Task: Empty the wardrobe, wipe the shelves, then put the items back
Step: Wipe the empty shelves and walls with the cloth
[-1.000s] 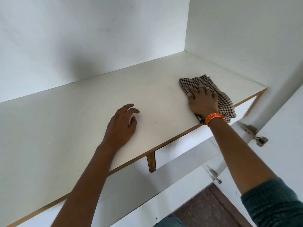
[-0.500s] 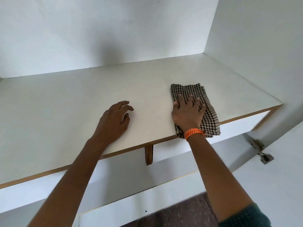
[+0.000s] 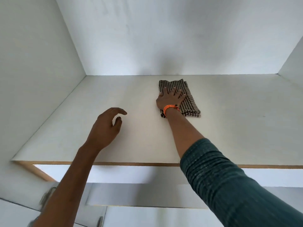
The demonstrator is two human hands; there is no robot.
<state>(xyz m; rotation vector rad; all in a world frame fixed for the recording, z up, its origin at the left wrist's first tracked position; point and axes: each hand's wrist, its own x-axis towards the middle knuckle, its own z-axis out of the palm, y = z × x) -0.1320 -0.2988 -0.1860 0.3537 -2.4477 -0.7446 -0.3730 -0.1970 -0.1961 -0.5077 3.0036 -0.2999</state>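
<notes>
**A:** Where's the checked cloth (image 3: 182, 97) now?

**B:** Deeper on the wardrobe shelf (image 3: 229, 125), lying flat, roughly midway between the side walls and nearer the back edge than the front one. Half a second ago it hung over the front edge; a second ago it was near the front right corner. So the stroke has run leftward, then back into the shelf.

**A:** And the right hand (image 3: 170, 98)?

**B:** Pressing down on the cloth with fingers spread and fairly straight, not gripping it. There's an orange bracelet (image 3: 170, 108) on that wrist.

**A:** The left hand (image 3: 106, 126)?

**B:** It held nothing before and holds nothing now, fingers loosely curled, over the shelf's left half. I can't tell whether the palm touches the board; earlier it seemed to rest there as a brace.

**A:** What does that mean for the job?

**B:** The shelf shows nothing else on it, so I'd judge emptying is done here and wiping is under way. The front right has been covered; the back corners and left half probably remain. Putting items back hasn't begun.
</notes>
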